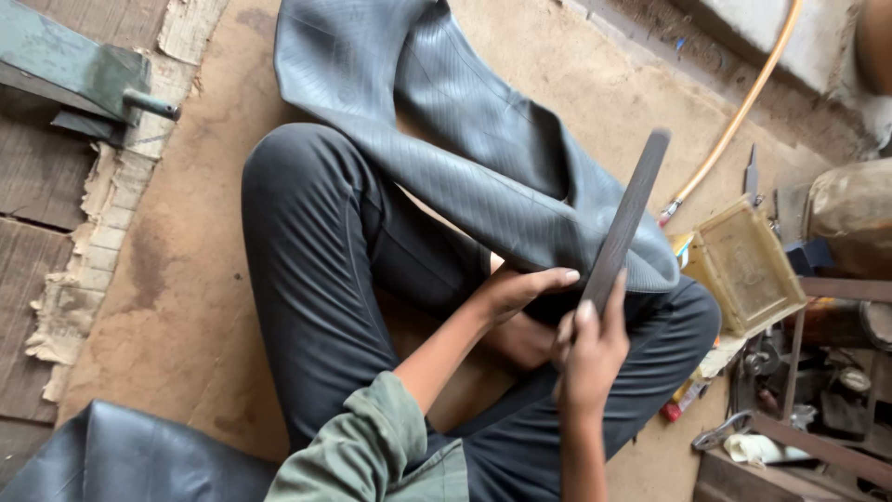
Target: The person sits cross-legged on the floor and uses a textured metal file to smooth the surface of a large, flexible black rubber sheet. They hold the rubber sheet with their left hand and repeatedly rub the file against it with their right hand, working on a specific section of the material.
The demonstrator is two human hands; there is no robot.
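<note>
Right hand (591, 346) grips a dark flat rasp (624, 221) at centre frame while left hand (520, 288) presses the grey inner tube (483, 158), its surface unpatched.

Two hands, left (520, 290) and right (590, 349), at centre; one flat dark file (624, 221); two rubber inner tubes, at twelve o'clock (465, 130) and seven o'clock (121, 460); one orange hose (739, 116) and one yellowish plastic box (748, 268) at three o'clock.

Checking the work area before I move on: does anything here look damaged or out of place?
Yes: the floor covering at left is torn, its edge ragged and peeling beside the green metal piece. The inner tube looks whole.
</note>
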